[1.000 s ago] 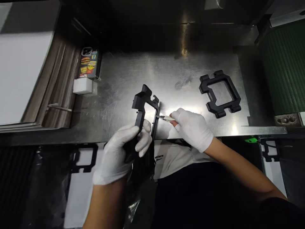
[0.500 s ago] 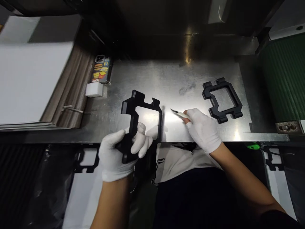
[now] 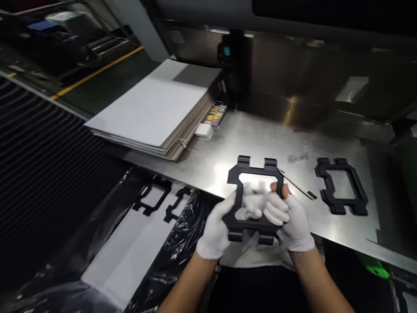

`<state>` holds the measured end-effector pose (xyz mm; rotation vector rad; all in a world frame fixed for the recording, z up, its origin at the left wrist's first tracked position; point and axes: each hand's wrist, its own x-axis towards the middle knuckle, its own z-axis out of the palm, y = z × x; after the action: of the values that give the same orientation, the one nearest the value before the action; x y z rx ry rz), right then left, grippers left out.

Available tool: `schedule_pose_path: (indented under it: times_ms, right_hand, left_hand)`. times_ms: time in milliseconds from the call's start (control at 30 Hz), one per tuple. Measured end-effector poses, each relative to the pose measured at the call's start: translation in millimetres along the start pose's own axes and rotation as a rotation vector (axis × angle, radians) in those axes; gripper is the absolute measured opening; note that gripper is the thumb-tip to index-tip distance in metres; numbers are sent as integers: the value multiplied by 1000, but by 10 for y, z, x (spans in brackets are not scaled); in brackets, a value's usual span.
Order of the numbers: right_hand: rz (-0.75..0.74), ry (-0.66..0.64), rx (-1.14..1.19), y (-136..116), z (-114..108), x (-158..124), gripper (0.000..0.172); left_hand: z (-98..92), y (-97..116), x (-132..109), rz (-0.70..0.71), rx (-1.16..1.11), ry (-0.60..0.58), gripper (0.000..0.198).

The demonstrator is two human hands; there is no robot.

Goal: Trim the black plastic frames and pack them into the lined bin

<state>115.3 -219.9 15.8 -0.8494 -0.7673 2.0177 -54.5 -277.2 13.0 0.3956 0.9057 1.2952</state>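
Observation:
Both of my white-gloved hands hold a black plastic frame (image 3: 239, 198) above the front edge of the metal table. My left hand (image 3: 215, 232) is closed on its left side, with blurred fingers showing through the opening. On the right side, my right hand (image 3: 295, 224) grips the same frame, bare thumb and fingertip showing at the glove. A slim white craft knife (image 3: 298, 184) lies on the table just beyond my right hand, apart from it. Farther right, a second black frame (image 3: 360, 187) of like shape rests flat on the metal.
A stack of white-topped sheets (image 3: 156, 104) stands at the table's left. Beside it are a patterned phone (image 3: 215, 115) and a small white block (image 3: 203, 130). Below left, more black frames (image 3: 153, 195) lie on a white sheet (image 3: 127, 248) amid black plastic film (image 3: 169, 252).
My right hand has let go of the craft knife on the table and taken hold of the frame's right side. The frame has turned more upright, and the view has swung left.

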Motion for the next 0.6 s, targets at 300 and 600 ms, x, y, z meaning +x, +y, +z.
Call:
schedule_pose_path:
  times_ms: [300, 600]
  right_hand:
    - [20, -283, -861, 521, 558, -516, 53]
    - [3, -36, -1290, 362, 44, -279, 44]
  left_hand:
    - [-1050, 249, -716, 435, 1109, 688, 17]
    - [-3802, 380, -1784, -479, 1541, 1004, 30]
